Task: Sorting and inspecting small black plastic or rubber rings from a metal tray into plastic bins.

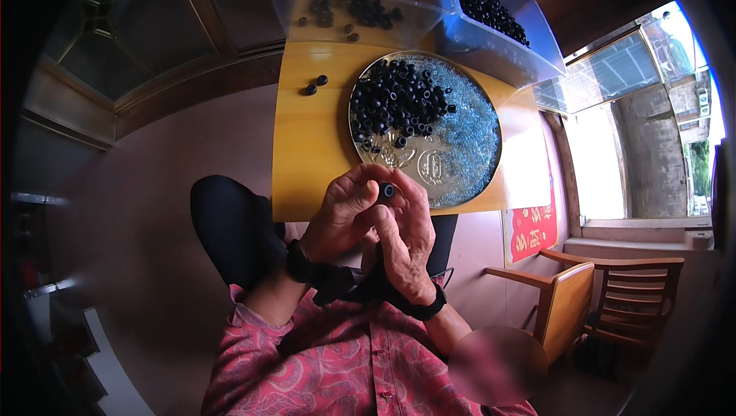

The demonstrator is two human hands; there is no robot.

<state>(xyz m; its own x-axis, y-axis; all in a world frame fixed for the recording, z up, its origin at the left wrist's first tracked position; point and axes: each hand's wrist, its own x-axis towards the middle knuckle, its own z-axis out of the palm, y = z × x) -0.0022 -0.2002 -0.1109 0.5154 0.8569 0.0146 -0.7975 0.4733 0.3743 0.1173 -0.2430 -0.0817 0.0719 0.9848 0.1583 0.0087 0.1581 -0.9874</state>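
Just in front of the table edge my two hands meet around a small black hollow cap-like piece (pixel 388 190) with a bluish ring in its opening. My left hand (pixel 343 205) is closed, its thumb and fingertips against the piece's left side. From the right, my right hand (pixel 406 236) curls its fingers around the same piece. Right beyond them lies a round shiny metal tray (pixel 399 157) with embossed patterns. A heap of black hollow pieces (pixel 395 98) covers its left part. Many tiny clear-blue pieces (pixel 471 136) spread over its right side.
The tray sits on a yellow wooden table (pixel 307 155), with two loose black pieces (pixel 311 89) at its left. Behind stand a clear plastic bin (pixel 368 9) and a translucent bin (pixel 498 52), both containing black pieces. Wooden chairs (pixel 571 301) stand at the right, below a window.
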